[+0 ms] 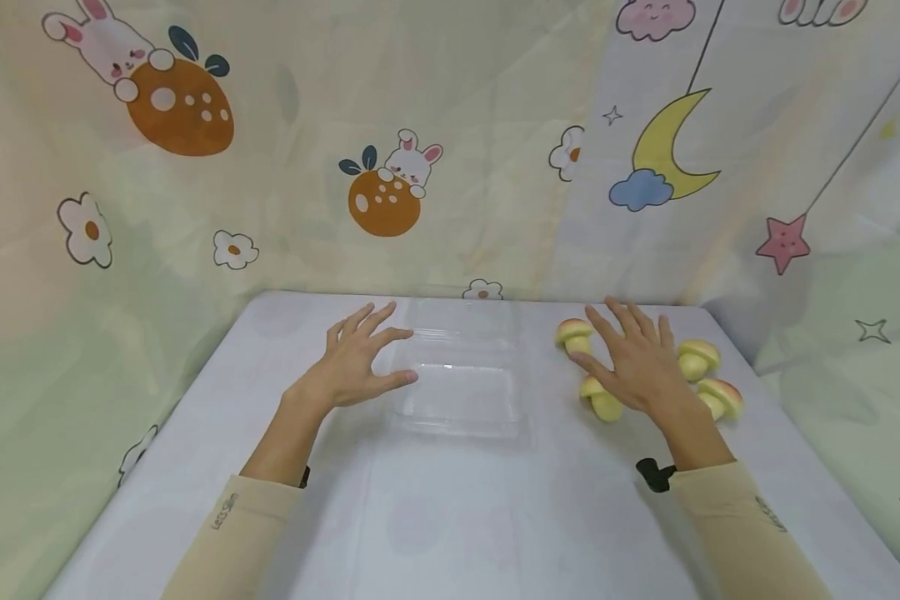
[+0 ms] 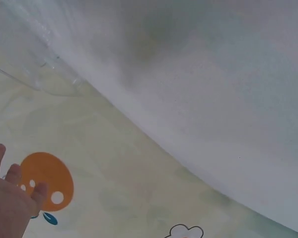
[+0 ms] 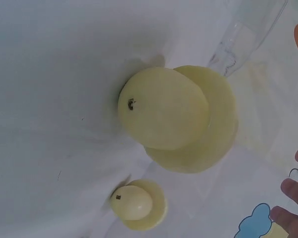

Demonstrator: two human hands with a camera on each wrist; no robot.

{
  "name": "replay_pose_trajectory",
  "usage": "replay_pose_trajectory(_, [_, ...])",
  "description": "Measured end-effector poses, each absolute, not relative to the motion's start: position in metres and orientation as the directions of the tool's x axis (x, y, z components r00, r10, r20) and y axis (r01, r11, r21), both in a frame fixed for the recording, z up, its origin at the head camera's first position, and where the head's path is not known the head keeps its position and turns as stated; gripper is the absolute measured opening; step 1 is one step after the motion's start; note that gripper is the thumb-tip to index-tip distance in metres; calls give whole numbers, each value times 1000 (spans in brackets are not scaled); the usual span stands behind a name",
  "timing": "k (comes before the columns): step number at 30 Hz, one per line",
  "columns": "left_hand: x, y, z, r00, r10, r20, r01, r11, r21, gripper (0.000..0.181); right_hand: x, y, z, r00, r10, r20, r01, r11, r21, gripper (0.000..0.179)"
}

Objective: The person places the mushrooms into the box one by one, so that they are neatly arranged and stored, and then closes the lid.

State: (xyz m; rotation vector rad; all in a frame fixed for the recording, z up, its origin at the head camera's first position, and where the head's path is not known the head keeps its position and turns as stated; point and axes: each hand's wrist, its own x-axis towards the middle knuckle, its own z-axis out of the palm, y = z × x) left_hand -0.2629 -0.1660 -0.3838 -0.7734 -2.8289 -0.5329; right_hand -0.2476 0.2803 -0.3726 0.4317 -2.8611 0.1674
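Note:
A clear plastic box with its lid folded back sits mid-table. To its left hovers my left hand, fingers spread and thumb toward the box, holding nothing. My right hand, fingers also spread, hangs over a group of yellow toy mushrooms with reddish caps. Two are on its left, a back mushroom and a front mushroom; two more, an upper mushroom and a lower mushroom, are on its right. In the right wrist view, one mushroom looms close, stem toward the camera.
A white-covered table lies under everything. Behind it and along both sides hangs a printed cloth with rabbits, oranges, flowers and a moon. Dark straps show at the wrists by the beige sleeves.

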Motion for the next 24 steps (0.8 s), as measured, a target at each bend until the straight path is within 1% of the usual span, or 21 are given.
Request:
replay_pose_trajectory(3, [-260,-165,-385,-859,467,212,513,792,332,68,-246,285,-373,-926,-274,259,-306,948,-92,76])
replay_pose_trajectory(8, [-259,-166,-391,-867,468,172,495,768,405,67,-245,293,-376,-930,-272,248,-302,949,-94,77])
replay_pose_trajectory(13, [-257,-169,-396,-870,469,150,482,747,458,67,-243,303,-378,-942,-260,212,-287,952,-108,78])
replay_pose_trajectory(18, [-257,-170,-399,-869,476,137,475,723,502,71,-240,318,-381,-947,-255,195,-281,952,-121,76])
replay_pose_trajectory(24, [-257,-175,-401,-873,467,144,461,690,558,70,-237,334,-388,-939,-276,207,-306,944,-126,74])
